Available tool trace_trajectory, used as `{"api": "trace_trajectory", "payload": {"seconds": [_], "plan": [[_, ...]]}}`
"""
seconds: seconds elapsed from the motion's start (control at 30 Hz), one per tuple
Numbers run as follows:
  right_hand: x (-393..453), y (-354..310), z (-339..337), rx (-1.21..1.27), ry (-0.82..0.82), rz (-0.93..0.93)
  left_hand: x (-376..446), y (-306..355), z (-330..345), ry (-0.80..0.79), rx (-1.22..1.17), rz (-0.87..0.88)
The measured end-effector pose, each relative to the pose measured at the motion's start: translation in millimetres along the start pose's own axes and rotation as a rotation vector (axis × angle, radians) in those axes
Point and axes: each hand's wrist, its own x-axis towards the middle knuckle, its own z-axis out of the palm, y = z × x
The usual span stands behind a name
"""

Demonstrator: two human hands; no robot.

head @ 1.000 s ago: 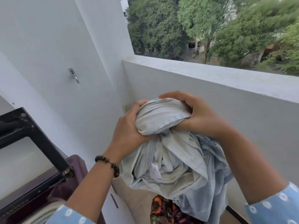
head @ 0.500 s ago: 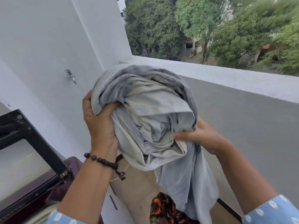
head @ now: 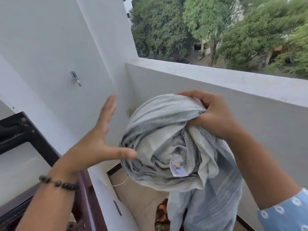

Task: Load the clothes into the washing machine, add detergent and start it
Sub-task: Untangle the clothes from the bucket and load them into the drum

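washer (head: 41, 164): bottom left, dark maroon body, black-framed lid raised against wall
left hand (head: 93, 147): released, fingers straight and spread; thumb tip touching left edge of cloth, nothing gripped; bead bracelet (head: 58, 183) on wrist
cloth (head: 168, 144): pale grey-blue bundle, rolled up, held in the air to the right of washer, not in the drum; white label (head: 178, 169) showing near centre; loose end hanging down
right hand (head: 215, 115): clenched on top right of cloth, carrying it; blue patterned sleeve (head: 286, 212)
floor (head: 141, 197): beige tile; orange/dark patterned fabric (head: 162, 214) lying under cloth
wall (head: 50, 47): white, metal hook (head: 75, 78)
parapet (head: 233, 80): white ledge behind hands
beyond: green trees (head: 216, 22), blurred
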Motion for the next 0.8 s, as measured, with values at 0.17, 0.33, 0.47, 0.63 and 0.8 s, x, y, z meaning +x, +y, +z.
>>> {"api": "trace_trajectory", "payload": {"seconds": [0.17, 0.33, 0.47, 0.63, 0.8], "plan": [[-4, -17, 28, -0.114, -0.164, -0.025, 23, -2, 37, 0.041, 0.326, 0.16], [-9, -18, 28, -0.182, -0.279, -0.018, 23, -15, 50, 0.345, 0.016, 0.283], [-15, -12, 11, -0.268, -0.419, 0.047, 25, -10, 43, 0.473, -0.164, 0.247], [-18, 13, -13, -0.089, -0.458, 0.181, 27, -11, 23, 0.69, -0.267, 0.246], [-27, 18, 8, 0.111, -0.366, 0.151, 33, -14, 25, 0.874, -0.724, 0.104]]}}
